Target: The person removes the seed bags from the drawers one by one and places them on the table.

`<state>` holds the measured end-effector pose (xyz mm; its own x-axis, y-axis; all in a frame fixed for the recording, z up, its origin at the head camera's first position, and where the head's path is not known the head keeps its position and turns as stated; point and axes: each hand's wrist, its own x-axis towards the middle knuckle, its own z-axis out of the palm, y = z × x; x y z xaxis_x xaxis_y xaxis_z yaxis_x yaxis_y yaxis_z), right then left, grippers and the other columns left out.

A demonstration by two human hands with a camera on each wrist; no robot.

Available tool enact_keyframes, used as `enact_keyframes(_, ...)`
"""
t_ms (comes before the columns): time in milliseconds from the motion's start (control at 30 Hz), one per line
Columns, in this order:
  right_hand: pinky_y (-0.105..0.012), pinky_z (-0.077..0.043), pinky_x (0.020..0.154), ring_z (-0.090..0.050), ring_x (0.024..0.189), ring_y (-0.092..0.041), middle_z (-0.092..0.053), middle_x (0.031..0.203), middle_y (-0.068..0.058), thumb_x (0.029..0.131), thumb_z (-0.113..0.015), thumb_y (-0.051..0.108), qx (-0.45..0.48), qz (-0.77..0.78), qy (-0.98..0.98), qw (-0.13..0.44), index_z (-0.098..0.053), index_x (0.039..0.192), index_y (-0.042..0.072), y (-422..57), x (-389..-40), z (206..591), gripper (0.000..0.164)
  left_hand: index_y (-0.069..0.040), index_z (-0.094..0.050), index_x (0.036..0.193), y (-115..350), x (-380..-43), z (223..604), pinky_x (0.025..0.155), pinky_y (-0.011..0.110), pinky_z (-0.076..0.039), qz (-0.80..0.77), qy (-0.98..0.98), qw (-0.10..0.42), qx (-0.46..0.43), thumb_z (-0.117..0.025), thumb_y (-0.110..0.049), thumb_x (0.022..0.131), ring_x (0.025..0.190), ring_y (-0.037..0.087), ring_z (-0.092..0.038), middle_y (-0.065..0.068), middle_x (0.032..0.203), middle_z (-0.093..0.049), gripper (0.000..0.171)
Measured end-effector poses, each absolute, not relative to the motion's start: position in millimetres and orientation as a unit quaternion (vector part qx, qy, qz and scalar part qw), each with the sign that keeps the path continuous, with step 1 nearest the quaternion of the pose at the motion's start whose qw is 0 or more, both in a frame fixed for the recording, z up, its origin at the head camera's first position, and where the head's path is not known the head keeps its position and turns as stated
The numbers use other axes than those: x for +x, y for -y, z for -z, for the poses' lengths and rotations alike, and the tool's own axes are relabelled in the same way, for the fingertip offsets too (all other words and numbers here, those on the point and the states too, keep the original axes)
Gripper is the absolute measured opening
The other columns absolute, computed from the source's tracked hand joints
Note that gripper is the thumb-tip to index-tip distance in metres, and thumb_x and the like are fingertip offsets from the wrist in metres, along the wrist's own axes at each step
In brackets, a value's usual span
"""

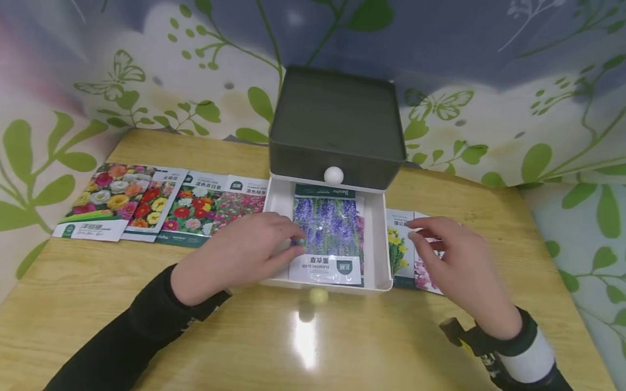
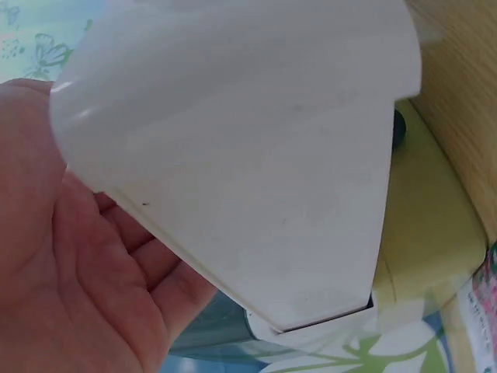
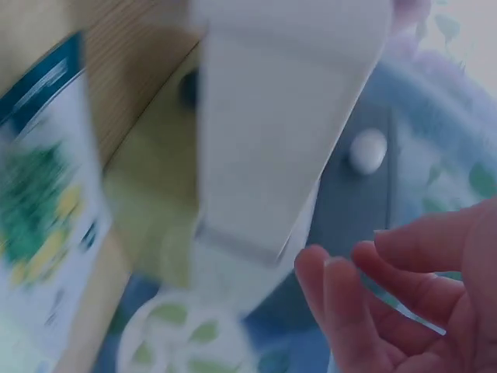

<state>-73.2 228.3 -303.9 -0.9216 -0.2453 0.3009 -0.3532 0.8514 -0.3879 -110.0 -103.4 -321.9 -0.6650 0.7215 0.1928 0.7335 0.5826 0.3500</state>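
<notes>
Packet of seed, glossy, printed with purple flower spikes [image 1: 325,228], is contained in white rectangular drawer [image 1: 376,244], extended from dark grey-green box [image 1: 337,114]. Bare left hand [image 1: 239,252] is placed over drawer's left wall; thumb and forefinger are parted at packet's edge, contact cannot be told. Bare right hand [image 1: 459,263], digits parted, is held above white packet printed with pink flowers [image 1: 424,278], near white packet printed with yellow flowers [image 1: 398,255].

Green leaves [image 1: 536,161] climbed the pale printed backdrop [image 1: 513,111] lining the rear and both sides of a wood-grained bench [image 1: 386,347], as I watched. Outlined butterflies, one at left [image 1: 113,76], another at right [image 1: 442,106], flanked blue-grey patches above; a white reflection [image 1: 305,342] gleamed on the bench's near side.
</notes>
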Motion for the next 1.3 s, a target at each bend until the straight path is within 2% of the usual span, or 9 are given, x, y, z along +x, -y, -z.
enact_keyframes(133, -0.038, -0.058, 0.069, -0.069, 0.086, -0.017, -0.071, 0.105, -0.005, 0.094, -0.067, 0.007, 0.217, -0.235, 0.942, 0.103, -0.071, 0.111, 0.006, -201.4, -78.0, 301.6, 0.018, -0.011, -0.073, 0.098, 100.0, -107.8, 321.1, 0.074, 0.037, -0.055, 0.163, 0.902, 0.026, -0.399, -0.060, -0.033, 0.100, 0.083, 0.017, -0.066, -0.001, 0.089, -0.069, 0.026)
enact_keyframes(233, -0.034, -0.057, 0.069, -0.068, 0.083, -0.014, -0.071, 0.104, -0.003, 0.096, -0.067, 0.009, 0.251, -0.231, 0.937, 0.074, -0.070, 0.112, 0.005, -186.6, -82.8, 303.0, 0.018, -0.013, -0.065, 0.082, 96.9, -106.8, 320.5, 0.063, 0.035, -0.052, 0.128, 0.908, 0.041, -0.397, -0.061, -0.033, 0.099, 0.068, 0.015, -0.059, -0.004, 0.073, -0.059, 0.027)
enact_keyframes(367, -0.031, -0.057, 0.069, -0.069, 0.081, -0.014, -0.071, 0.102, -0.006, 0.097, -0.066, 0.012, 0.268, -0.205, 0.941, 0.030, -0.070, 0.112, 0.002, -170.4, -85.7, 305.7, 0.018, -0.013, -0.057, 0.073, 91.3, -106.6, 318.9, 0.057, 0.036, -0.051, 0.088, 0.912, 0.050, -0.398, -0.064, -0.033, 0.097, 0.061, 0.017, -0.057, -0.005, 0.064, -0.052, 0.032)
enact_keyframes(467, -0.033, -0.057, 0.066, -0.067, 0.075, -0.016, -0.070, 0.093, -0.009, 0.097, -0.066, 0.014, 0.265, -0.169, 0.949, 0.025, -0.069, 0.111, -0.001, -158.1, -84.9, 308.8, 0.021, -0.014, -0.054, 0.068, 86.8, -106.9, 315.9, 0.053, 0.035, -0.050, 0.071, 0.916, 0.037, -0.394, -0.064, -0.035, 0.097, 0.056, 0.017, -0.056, -0.004, 0.059, -0.050, 0.037)
enact_keyframes(633, -0.035, -0.052, 0.056, -0.060, 0.062, -0.018, -0.060, 0.073, -0.004, 0.097, -0.065, 0.019, 0.253, -0.109, 0.961, 0.025, -0.066, 0.103, -0.002, -141.0, -86.2, 310.2, 0.021, -0.018, -0.050, 0.058, 83.0, -108.6, 310.1, 0.049, 0.035, -0.047, 0.058, 0.925, -0.003, -0.375, -0.063, -0.040, 0.097, 0.050, 0.015, -0.050, -0.006, 0.053, -0.045, 0.047)
enact_keyframes(800, -0.033, -0.051, 0.055, -0.058, 0.059, -0.014, -0.060, 0.072, -0.003, 0.097, -0.064, 0.022, 0.245, -0.113, 0.963, -0.006, -0.066, 0.106, -0.001, -136.8, -89.2, 311.2, 0.025, -0.017, -0.053, 0.057, 82.8, -109.9, 306.4, 0.047, 0.033, -0.044, 0.056, 0.929, -0.034, -0.364, -0.062, -0.042, 0.097, 0.049, 0.014, -0.047, -0.005, 0.051, -0.046, 0.048)
enact_keyframes(1033, -0.027, -0.043, 0.050, -0.049, 0.053, -0.009, -0.055, 0.065, 0.002, 0.096, -0.067, 0.019, 0.240, -0.174, 0.955, 0.026, -0.067, 0.112, -0.001, -144.4, -90.9, 314.3, 0.026, -0.016, -0.052, 0.062, 83.2, -111.5, 303.3, 0.045, 0.029, -0.035, 0.108, 0.930, -0.059, -0.347, -0.060, -0.042, 0.099, 0.045, 0.013, -0.042, -0.004, 0.052, -0.042, 0.046)
enact_keyframes(1133, -0.029, -0.049, 0.055, -0.058, 0.059, -0.010, -0.062, 0.073, 0.000, 0.095, -0.069, 0.018, 0.230, -0.196, 0.952, 0.034, -0.068, 0.110, 0.001, -147.9, -91.7, 315.8, 0.023, -0.013, -0.057, 0.068, 82.8, -112.2, 303.5, 0.045, 0.028, -0.034, 0.133, 0.932, -0.052, -0.334, -0.061, -0.040, 0.099, 0.045, 0.013, -0.043, -0.004, 0.054, -0.044, 0.041)
enact_keyframes(1300, -0.034, -0.058, 0.071, -0.072, 0.081, -0.018, -0.072, 0.094, -0.007, 0.093, -0.070, 0.014, 0.201, -0.263, 0.943, 0.031, -0.071, 0.105, 0.004, -154.5, -93.2, 316.6, 0.016, -0.010, -0.063, 0.077, 82.7, -112.7, 306.2, 0.046, 0.028, -0.037, 0.156, 0.931, -0.023, -0.330, -0.065, -0.039, 0.097, 0.046, 0.013, -0.046, -0.003, 0.056, -0.048, 0.035)
